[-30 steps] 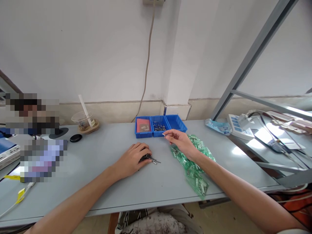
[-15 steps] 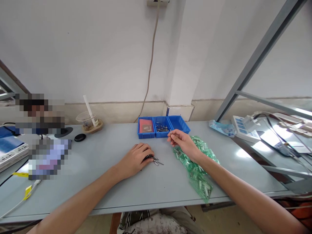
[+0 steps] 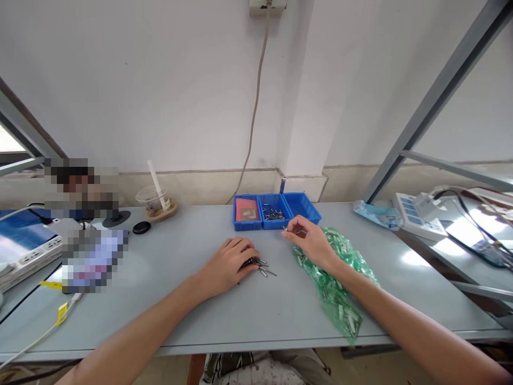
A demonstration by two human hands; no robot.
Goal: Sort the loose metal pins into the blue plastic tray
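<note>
The right hand [image 3: 316,246] grip pinches a small silver metal pin [image 3: 285,229]; just beyond it, a blue plastic three-compartment tray [image 3: 301,205] holds loose pins [image 3: 273,214] in the middle and a red card [image 3: 246,209] at left; the left hand [image 3: 230,262] grip covers dark metal pins [image 3: 263,265], clasp unclear.

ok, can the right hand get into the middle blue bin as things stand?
Probably yes: the right hand sits just in front of the middle blue bin, open on top, nothing between them. Its fingers pinch a small piece, though.
</note>
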